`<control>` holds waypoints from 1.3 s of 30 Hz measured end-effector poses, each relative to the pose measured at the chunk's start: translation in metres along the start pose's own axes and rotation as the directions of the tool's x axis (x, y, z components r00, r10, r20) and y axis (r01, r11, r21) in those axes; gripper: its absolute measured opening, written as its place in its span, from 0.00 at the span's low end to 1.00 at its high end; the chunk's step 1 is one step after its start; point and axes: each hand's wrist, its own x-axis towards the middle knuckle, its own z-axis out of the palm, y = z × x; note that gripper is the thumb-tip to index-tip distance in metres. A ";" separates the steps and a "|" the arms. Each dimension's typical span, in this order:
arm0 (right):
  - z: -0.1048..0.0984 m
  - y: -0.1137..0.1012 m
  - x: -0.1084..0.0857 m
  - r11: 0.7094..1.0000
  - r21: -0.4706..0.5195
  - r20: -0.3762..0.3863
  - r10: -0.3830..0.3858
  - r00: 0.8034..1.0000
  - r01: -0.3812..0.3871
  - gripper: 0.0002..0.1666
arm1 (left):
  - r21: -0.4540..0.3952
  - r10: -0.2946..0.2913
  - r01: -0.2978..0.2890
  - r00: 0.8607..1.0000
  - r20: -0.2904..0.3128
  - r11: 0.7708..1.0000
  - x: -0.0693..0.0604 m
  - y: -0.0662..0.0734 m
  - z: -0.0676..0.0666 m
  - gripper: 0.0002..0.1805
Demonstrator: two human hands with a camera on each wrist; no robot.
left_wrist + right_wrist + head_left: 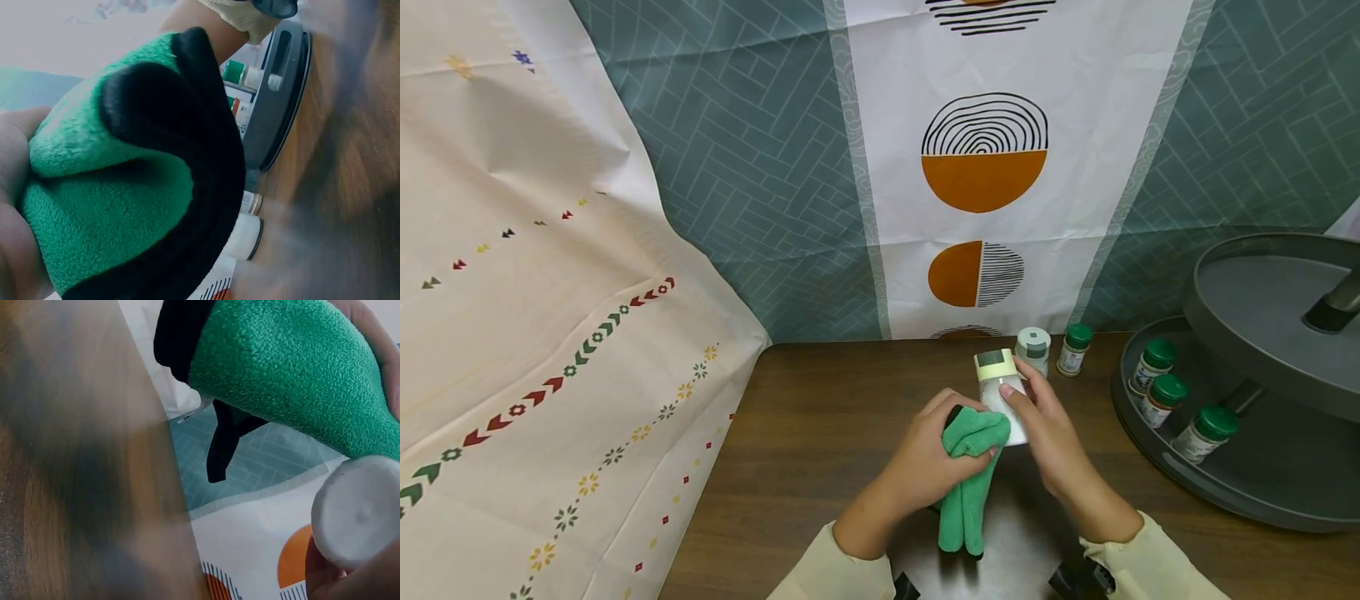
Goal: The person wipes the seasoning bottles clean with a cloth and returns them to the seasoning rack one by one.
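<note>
The left hand (927, 457) grasps a green cloth (964, 508) against the yellow-lidded seasoning jar (994, 393), gripped by the right hand (1051, 429) above the desk (820, 433), short of its far edge; wiping looks underway, jar not yet set down

Brown wood-grain desk (820, 417); near back edge, white-lidded jar (1033, 346) beside green-capped jar (1072, 352); dark two-tier round tray (1262, 312) stands right

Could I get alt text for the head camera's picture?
A person's right hand holds a pale-lidded jar while the left hand holds a green cloth close to it, over a wooden table. Behind stand two jars; at right, a tiered dark tray holds three green-lidded jars.
</note>
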 end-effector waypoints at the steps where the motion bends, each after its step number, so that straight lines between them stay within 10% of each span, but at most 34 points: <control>1: 0.000 0.000 0.000 1.000 0.002 0.008 -0.002 1.000 0.002 0.34 | -0.005 0.000 0.000 1.000 -0.002 1.000 0.000 0.000 0.000 0.20; 15: 0.003 0.005 -0.005 0.994 -0.005 0.209 -0.108 0.972 0.112 0.34 | -0.152 -0.152 0.115 0.953 -0.263 0.982 0.003 0.000 -0.013 0.20; 27: 0.002 -0.003 -0.009 0.987 0.140 0.214 -0.102 0.971 0.073 0.31 | -0.149 -0.138 0.085 0.909 -0.392 0.985 0.005 -0.001 -0.018 0.25; 39: -0.007 -0.005 -0.010 0.931 0.355 0.144 -0.148 0.979 0.088 0.19 | -0.089 -0.057 0.035 0.964 -0.261 0.995 0.002 -0.001 -0.003 0.24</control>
